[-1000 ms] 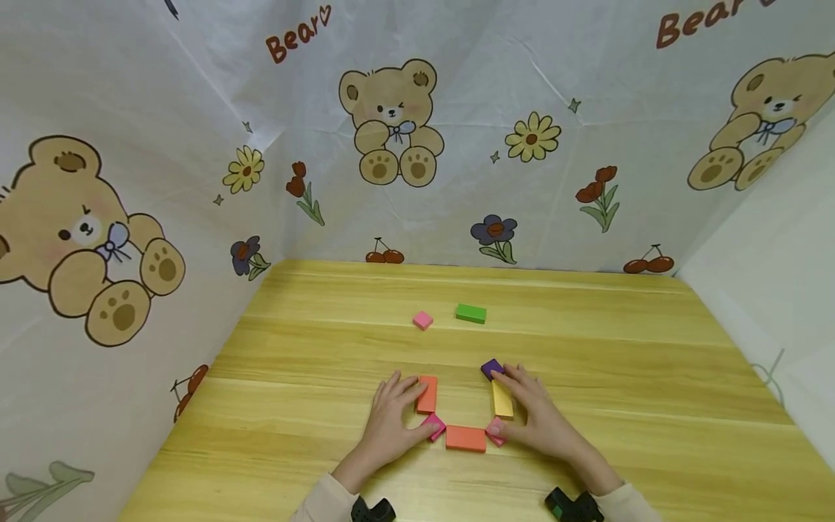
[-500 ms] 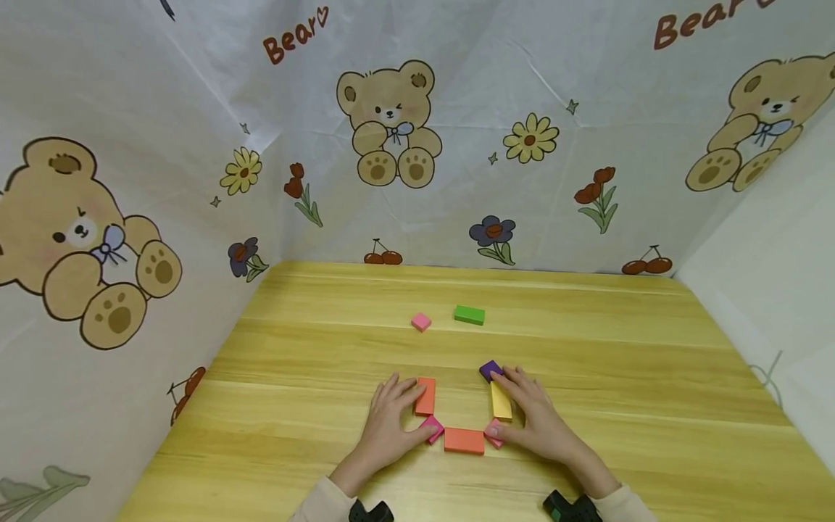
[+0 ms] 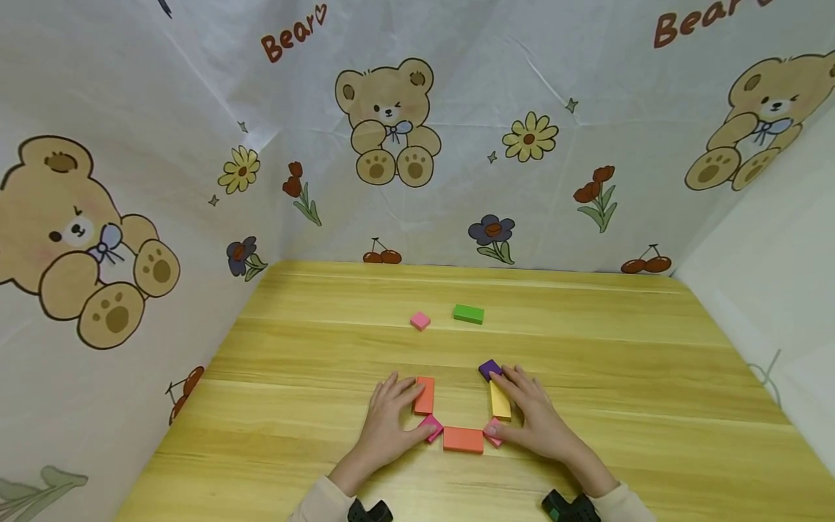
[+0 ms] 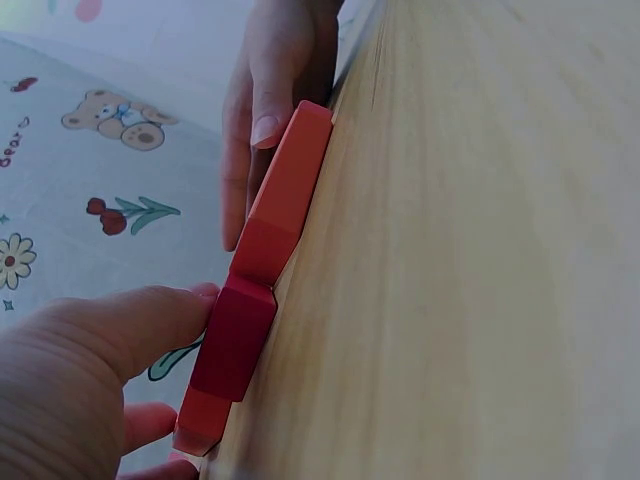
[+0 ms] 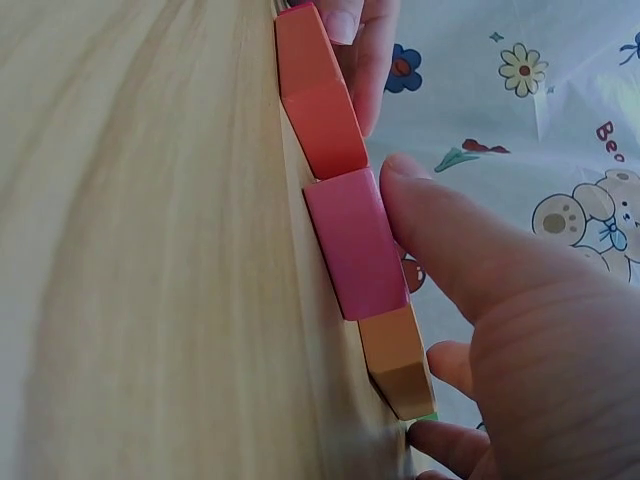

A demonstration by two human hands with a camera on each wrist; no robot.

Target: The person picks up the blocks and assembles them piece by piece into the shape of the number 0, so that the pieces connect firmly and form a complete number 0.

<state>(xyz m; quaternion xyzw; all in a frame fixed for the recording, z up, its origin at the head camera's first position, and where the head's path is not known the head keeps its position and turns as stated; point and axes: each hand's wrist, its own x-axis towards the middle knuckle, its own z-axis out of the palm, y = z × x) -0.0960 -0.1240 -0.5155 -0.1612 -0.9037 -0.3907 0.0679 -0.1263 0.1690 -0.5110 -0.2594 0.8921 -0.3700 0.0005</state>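
Observation:
On the wooden table several flat blocks form a U with its mouth facing away. My left hand [image 3: 386, 426] rests at its left side, thumb on the magenta block [image 4: 234, 340] and a fingertip on the upright orange block [image 3: 425, 396]. At the right side my right hand [image 3: 543, 422] lays its thumb on the pink block [image 5: 356, 243], with fingers over the yellow block [image 3: 499, 402] and by the purple block [image 3: 489, 370]. Between the thumbs, another orange block [image 3: 463, 439] forms the base. Both hands have fingers spread.
Farther back on the table [image 3: 313, 326] lie a small pink block [image 3: 420, 320] and a green block [image 3: 468, 314]. A bear-print cloth [image 3: 443, 217] rises behind the table and along its left side. Each wrist wears a black camera [image 3: 370, 511].

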